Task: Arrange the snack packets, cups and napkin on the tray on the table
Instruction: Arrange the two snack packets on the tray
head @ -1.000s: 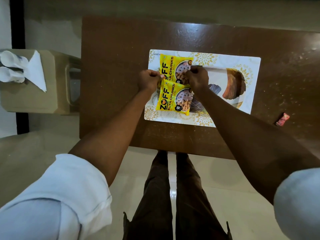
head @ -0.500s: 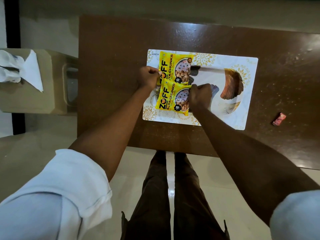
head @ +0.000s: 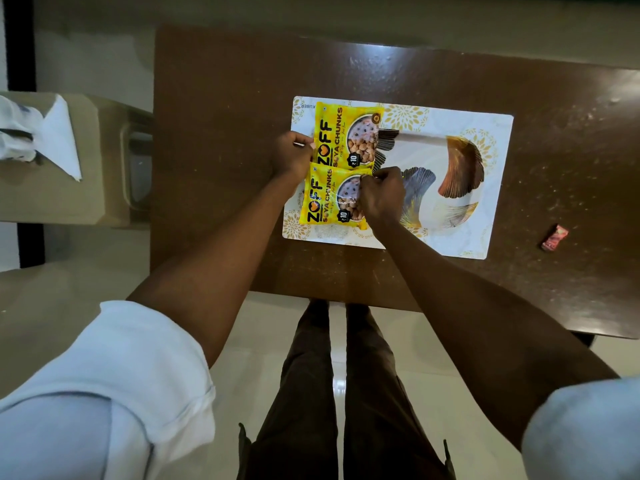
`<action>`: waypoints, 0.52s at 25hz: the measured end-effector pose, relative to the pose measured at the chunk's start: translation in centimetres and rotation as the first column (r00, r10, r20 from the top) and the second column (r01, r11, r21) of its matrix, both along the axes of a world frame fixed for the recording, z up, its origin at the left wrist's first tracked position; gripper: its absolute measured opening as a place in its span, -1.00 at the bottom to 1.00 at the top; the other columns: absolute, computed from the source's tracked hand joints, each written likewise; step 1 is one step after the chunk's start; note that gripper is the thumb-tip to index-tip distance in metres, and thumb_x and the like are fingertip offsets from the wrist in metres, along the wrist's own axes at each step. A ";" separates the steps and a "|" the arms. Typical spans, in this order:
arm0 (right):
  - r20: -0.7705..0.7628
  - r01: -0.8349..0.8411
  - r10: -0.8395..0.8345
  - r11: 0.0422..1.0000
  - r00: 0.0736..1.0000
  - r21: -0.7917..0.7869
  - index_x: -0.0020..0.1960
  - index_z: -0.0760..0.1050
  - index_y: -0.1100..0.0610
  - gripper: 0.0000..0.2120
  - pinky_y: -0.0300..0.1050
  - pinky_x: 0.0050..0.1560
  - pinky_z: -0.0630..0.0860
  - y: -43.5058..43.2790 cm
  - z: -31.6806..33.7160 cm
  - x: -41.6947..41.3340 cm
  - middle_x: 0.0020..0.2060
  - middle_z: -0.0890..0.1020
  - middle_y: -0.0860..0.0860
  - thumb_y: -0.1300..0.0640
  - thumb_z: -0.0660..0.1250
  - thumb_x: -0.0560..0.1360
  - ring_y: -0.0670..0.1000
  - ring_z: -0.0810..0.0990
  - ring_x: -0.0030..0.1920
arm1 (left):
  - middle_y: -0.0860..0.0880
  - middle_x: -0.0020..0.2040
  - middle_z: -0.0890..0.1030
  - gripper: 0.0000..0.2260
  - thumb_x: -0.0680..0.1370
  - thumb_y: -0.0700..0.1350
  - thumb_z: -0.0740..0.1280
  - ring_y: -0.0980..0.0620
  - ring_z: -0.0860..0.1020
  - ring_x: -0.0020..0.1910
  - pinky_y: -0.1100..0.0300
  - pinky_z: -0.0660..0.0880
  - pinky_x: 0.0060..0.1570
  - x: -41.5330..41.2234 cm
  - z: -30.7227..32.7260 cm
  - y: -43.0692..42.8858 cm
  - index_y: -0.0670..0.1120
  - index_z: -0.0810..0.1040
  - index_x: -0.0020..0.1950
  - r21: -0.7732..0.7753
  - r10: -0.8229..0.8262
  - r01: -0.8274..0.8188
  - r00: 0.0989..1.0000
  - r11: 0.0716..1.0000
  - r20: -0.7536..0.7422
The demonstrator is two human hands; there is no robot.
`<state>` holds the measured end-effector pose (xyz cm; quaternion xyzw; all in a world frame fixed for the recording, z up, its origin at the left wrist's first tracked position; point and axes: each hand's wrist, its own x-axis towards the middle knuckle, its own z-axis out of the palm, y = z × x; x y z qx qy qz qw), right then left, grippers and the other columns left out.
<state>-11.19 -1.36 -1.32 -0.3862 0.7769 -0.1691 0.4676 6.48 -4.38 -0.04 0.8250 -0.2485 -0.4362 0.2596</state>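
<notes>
With both snack packets [head: 341, 164] lying at the tray's [head: 495, 188] 9 o'clock end, the right hand [head: 381, 195] has shifted from the far packet to pinch the near one, left hand [head: 292, 155] still closed on their left edge, indicating final alignment.

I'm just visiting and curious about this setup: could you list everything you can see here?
Snack packets: two, yellow, left part of tray, overlapping.
Tray: one, white with gold pattern, on table.
Table: one, dark brown.
Small wrapper: one, red, on table right of tray.
Napkin: one, white, on beige stand at left.
Cups: white, beside napkin; count unclear.
Stand: one, beige, left of table.
Left hand: at packets' left edge.
Right hand: on nearer packet.
</notes>
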 end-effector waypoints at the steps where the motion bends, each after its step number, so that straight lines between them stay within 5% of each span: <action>1: 0.004 -0.010 0.010 1.000 1.000 -0.014 0.16 0.48 0.17 -0.77 0.05 -0.16 0.55 -0.1 0.1 -0.1 -0.15 0.61 0.04 0.15 0.34 0.53 0.07 0.60 -0.18 | -0.26 0.14 0.70 -0.84 0.59 -0.25 0.42 -0.26 0.66 0.16 0.03 0.62 0.11 0.1 0.0 0.2 -0.30 0.66 0.13 0.005 0.028 -0.028 0.999 1.000 -0.016; 7: -0.003 -0.155 0.155 0.987 0.988 -0.052 0.39 0.53 0.10 -0.59 0.20 0.05 0.64 -0.4 0.5 0.0 0.11 0.60 0.21 0.18 0.28 0.55 0.24 0.65 0.04 | -0.18 0.20 0.70 -0.80 0.58 -0.22 0.45 -0.09 0.67 0.15 0.07 0.62 0.08 0.0 0.1 1.6 -0.25 0.69 0.18 0.037 0.016 -0.013 0.997 0.999 -0.080; 13: -0.018 -0.173 0.172 0.984 0.985 -0.041 0.41 0.53 0.11 -0.60 0.20 0.15 0.59 -0.2 0.4 0.2 0.20 0.49 0.20 0.17 0.28 0.58 0.22 0.59 0.12 | -0.20 0.19 0.69 -0.81 0.58 -0.23 0.45 -0.15 0.66 0.20 -0.06 0.63 0.19 0.2 0.2 1.4 -0.25 0.68 0.18 0.058 0.050 -0.046 0.996 0.997 -0.069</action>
